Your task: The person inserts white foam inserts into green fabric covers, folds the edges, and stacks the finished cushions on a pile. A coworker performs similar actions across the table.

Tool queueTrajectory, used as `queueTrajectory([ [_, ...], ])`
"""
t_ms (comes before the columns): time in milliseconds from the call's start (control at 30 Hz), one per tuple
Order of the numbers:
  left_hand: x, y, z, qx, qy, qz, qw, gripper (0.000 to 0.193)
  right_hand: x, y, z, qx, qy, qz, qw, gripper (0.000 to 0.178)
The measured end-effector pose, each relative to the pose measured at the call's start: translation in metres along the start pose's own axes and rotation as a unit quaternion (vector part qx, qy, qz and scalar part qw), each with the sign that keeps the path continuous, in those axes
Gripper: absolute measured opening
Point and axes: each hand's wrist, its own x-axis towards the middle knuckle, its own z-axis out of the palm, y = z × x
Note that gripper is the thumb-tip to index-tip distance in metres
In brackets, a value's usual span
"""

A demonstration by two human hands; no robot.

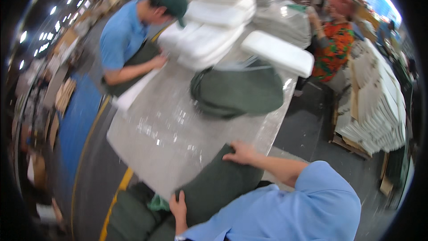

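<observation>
1. The left hand (179, 206) grips the near edge of a dark green folded fabric piece (217, 187), fingers curled round it.
2. The right hand (241, 153) lies flat on the fabric's far edge, pressing rather than clenching, so the piece spans between both hands.
3. The fabric looks soft, limp and light; it likely sags unless held at two opposite edges.
4. Beyond the right hand, the clear plastic-covered grey table (156, 138) looks slippery.
5. Farther off lie another dark green fabric bundle (236, 93) and stacked white foam trays (214, 22).
</observation>
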Motion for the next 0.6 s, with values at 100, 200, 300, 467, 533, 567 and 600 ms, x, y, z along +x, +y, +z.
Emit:
queueTrajectory([
  [100,0.006,0.002,-0.011,-0.179,-0.06,-0.024,0.982,0.045,-0.008,0.01,0.003,0.056,0.042,-0.04,0.997,0.078],
  [200,0.008,0.006,-0.025,-0.2,-0.129,-0.134,0.962,0.039,-0.006,0.003,0.003,0.026,0.027,-0.069,0.997,0.074],
  [300,0.016,0.01,-0.025,-0.196,-0.169,-0.152,0.954,0.038,0.007,-0.005,-0.004,-0.021,-0.014,-0.062,0.998,0.072],
  [467,0.034,0.004,-0.022,-0.132,-0.189,-0.164,0.959,0.039,0.022,-0.016,-0.009,0.001,-0.083,-0.033,0.996,0.061],
  [533,0.036,0.0,-0.014,-0.06,-0.163,-0.124,0.977,0.039,0.024,-0.015,-0.005,-0.012,-0.056,-0.025,0.998,0.052],
  [567,0.035,-0.002,-0.01,-0.024,-0.149,-0.103,0.983,0.039,0.024,-0.016,-0.002,-0.018,-0.042,-0.022,0.999,0.047],
  [600,0.035,0.001,-0.005,0.016,-0.124,-0.096,0.987,0.039,0.024,-0.016,-0.002,-0.018,-0.026,-0.012,0.999,0.043],
])
